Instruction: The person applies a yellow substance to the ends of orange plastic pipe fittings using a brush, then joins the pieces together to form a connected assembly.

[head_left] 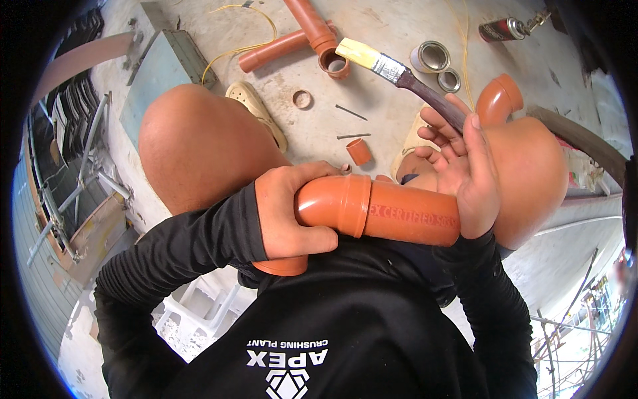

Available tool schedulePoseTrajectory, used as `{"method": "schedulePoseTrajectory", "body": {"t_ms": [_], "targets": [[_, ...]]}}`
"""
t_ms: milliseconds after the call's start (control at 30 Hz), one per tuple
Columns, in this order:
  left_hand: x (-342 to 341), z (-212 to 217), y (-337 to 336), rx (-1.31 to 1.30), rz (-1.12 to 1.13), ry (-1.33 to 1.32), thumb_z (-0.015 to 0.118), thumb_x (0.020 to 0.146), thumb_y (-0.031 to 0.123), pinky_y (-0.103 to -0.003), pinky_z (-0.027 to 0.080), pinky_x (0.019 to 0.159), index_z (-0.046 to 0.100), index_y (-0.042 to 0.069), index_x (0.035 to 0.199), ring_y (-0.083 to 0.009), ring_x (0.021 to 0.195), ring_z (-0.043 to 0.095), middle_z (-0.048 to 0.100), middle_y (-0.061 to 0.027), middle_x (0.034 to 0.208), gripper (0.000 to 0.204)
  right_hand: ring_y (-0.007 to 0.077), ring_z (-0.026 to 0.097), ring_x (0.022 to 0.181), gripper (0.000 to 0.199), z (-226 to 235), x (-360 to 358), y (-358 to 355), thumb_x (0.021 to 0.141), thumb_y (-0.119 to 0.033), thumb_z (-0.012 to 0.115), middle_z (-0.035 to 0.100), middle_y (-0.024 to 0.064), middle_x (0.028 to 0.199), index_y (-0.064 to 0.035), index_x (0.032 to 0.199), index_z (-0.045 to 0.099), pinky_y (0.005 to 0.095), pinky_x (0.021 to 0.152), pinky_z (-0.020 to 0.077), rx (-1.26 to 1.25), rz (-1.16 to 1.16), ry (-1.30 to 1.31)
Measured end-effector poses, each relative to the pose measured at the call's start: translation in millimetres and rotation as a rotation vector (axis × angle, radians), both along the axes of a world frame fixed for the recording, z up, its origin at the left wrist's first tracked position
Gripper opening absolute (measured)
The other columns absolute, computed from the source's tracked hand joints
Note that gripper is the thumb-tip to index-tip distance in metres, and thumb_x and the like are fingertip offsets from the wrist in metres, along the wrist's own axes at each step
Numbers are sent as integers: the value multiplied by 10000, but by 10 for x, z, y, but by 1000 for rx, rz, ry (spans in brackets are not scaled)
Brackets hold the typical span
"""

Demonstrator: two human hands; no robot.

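Observation:
My left hand (289,213) grips an orange plastic elbow fitting (332,206) that sits on the end of a short orange pipe (412,216) lying across my lap. My right hand (465,176) presses its palm against the pipe's right end while its fingers hold a paintbrush (399,70) by the dark handle. The brush's pale bristles point up and to the left, away from the pipe. My knees frame the pipe on both sides.
On the concrete floor lie an orange pipe assembly with a tee (309,36), a small orange coupling (359,151), an orange ring (302,100), two nails, an open tin (430,56) and its lid (449,80), a spray can (502,28), an orange bend (498,100), and yellow cord (246,40).

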State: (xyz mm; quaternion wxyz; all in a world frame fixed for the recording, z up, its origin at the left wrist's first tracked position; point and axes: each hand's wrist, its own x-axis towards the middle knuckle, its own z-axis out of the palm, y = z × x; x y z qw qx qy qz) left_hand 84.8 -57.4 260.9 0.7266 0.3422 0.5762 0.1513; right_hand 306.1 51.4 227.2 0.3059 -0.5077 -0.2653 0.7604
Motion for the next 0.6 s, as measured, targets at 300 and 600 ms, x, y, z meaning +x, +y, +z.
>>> {"method": "schedulePoseTrajectory", "body": {"t_ms": [300,600], "targets": [[13,-27,-52,47,6,3,754,654,175,-333,487,923,561,-28,1240,-210,974,623,650,-128,1066,650,177,549,1015,537,33,13,-23,1051,-392,449,643,144,1177,29,1384,472,313,867,452,-8,-17,-39],[28,-17,-24,43,-10,13,753,647,164,-333,490,920,565,-24,1243,-212,960,626,654,-126,1055,652,168,549,1007,558,42,60,-30,1052,-404,444,637,151,1182,32,1401,448,307,859,461,12,-12,-46]]}}
